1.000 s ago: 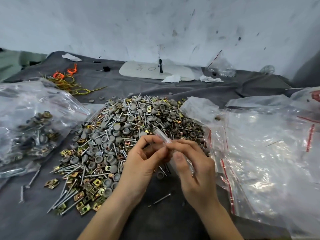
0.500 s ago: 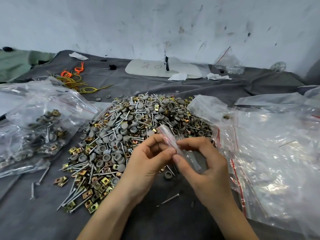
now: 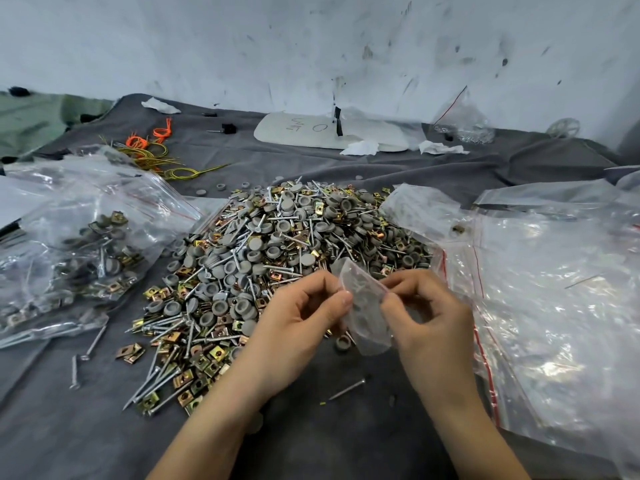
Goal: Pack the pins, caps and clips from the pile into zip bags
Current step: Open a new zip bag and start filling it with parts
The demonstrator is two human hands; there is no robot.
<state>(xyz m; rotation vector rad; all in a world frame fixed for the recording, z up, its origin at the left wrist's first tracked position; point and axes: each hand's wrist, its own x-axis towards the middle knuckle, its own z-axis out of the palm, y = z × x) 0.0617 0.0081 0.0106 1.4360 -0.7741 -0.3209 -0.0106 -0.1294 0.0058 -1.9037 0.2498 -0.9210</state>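
Note:
A big pile (image 3: 277, 258) of grey caps, long metal pins and brass-coloured clips lies on the grey cloth in the middle. In front of it, my left hand (image 3: 298, 327) and my right hand (image 3: 426, 317) each pinch one side of a small clear zip bag (image 3: 363, 303) at its mouth. The bag hangs between the hands, its opening turned up towards the pile. I cannot tell whether anything is inside it.
Filled zip bags (image 3: 79, 244) lie at the left. A heap of empty clear bags (image 3: 540, 289) covers the right side. Loose pins (image 3: 346, 389) lie on the cloth near me. Orange and yellow wire ties (image 3: 152, 150) and a white board (image 3: 329, 133) sit at the back.
The hands have drawn apart a little, and the small bag now shows wider between them. The camera view has shifted slightly.

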